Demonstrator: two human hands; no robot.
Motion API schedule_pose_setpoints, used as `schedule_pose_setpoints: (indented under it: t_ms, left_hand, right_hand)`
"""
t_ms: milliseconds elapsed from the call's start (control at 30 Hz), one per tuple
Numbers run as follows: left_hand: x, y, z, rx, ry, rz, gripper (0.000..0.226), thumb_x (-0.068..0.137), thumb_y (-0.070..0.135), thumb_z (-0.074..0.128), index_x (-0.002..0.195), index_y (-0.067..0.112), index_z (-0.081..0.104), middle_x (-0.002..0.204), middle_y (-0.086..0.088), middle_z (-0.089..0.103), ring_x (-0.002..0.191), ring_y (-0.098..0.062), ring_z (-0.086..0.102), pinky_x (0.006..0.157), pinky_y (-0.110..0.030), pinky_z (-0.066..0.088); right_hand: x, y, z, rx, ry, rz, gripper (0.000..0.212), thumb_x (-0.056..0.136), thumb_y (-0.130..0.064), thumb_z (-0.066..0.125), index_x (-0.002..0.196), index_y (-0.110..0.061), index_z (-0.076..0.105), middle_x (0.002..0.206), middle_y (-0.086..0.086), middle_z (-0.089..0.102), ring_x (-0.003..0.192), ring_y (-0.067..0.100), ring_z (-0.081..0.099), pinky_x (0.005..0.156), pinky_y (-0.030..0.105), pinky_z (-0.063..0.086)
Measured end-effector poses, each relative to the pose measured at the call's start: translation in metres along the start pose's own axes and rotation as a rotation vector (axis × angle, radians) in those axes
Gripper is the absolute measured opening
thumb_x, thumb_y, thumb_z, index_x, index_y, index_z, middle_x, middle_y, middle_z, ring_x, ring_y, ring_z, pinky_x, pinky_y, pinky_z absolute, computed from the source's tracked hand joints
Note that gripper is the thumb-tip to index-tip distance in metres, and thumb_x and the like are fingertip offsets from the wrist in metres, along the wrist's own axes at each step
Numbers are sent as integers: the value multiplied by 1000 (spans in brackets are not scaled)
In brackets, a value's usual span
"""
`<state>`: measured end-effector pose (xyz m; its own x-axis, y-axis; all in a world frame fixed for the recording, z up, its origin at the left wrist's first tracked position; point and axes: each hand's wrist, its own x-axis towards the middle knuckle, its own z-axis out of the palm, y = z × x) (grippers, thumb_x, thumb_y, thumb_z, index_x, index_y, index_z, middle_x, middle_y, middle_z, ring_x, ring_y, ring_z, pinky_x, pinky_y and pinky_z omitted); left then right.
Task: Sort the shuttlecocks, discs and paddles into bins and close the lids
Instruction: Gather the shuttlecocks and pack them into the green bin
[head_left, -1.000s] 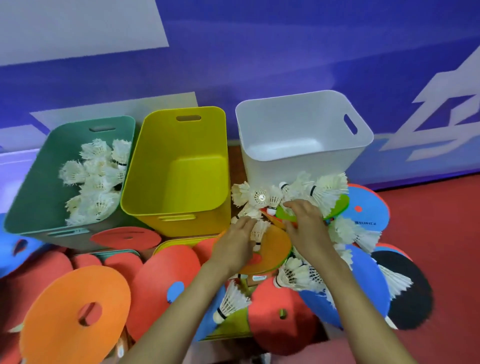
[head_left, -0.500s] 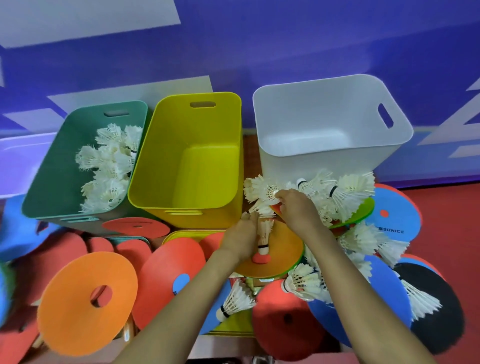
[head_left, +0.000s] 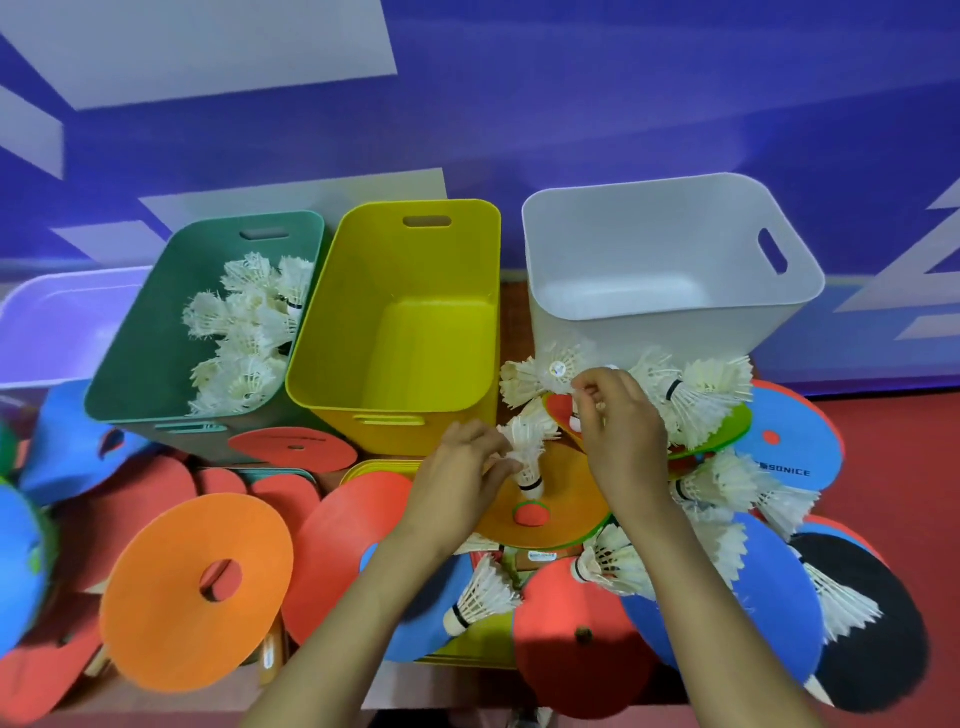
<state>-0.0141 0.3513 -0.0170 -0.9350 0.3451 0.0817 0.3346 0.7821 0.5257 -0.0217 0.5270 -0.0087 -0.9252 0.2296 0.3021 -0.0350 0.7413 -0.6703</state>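
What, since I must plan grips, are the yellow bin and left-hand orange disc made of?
Yellow bin: likely moulded plastic; smooth walls, soft sheen, cut handle slot. Orange disc: probably foam or soft rubber; matte, glare-free, thin, with a punched hole.

The bins are teal green (head_left: 150, 332), yellow (head_left: 415, 270) and white (head_left: 649, 249), and the shuttlecocks (head_left: 249, 332) are white-feathered with thin black bands near the cork. One disc is plain orange (head_left: 156, 613), others are red (head_left: 571, 660), a blue disc (head_left: 795, 441) has a red centre spot and white "SONICE" lettering, and one paddle (head_left: 878, 639) is black. The wall (head_left: 571, 104) is violet-blue with pale grey angular shapes; the floor (head_left: 893, 467) is red.
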Motion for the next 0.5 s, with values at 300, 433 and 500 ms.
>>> schedule_pose_setpoints:
  t_ms: [300,433,500]
  left_hand:
    - [-33,-26,-83,-56,384,-10,32,85,47,53,82,19,68,77,9,62,78,-7,45,69,-15,32]
    - [-42,-64,-130,-109,542,-143,19,81,37,65,81,18,70,76,15,57,80,-8,49,72,-11,34]
    - [-46,-88,-150,-124,593,-214,16,80,33,69,80,18,70,77,13,59,81,-12,51,71,-18,37]
  right_hand:
    - [9,-82,15,263,133,-257,11,91,-14,55,95,-11,65,94,0,62,85,16,61,70,31,50]
    - [19,-124,53,261,85,-313,9,90,-15,56,93,-13,65,93,-2,63,86,15,59,73,27,47]
    - [24,-148,73,260,65,-325,9,89,-15,57,92,-14,65,92,-3,63,86,17,59,71,28,47]
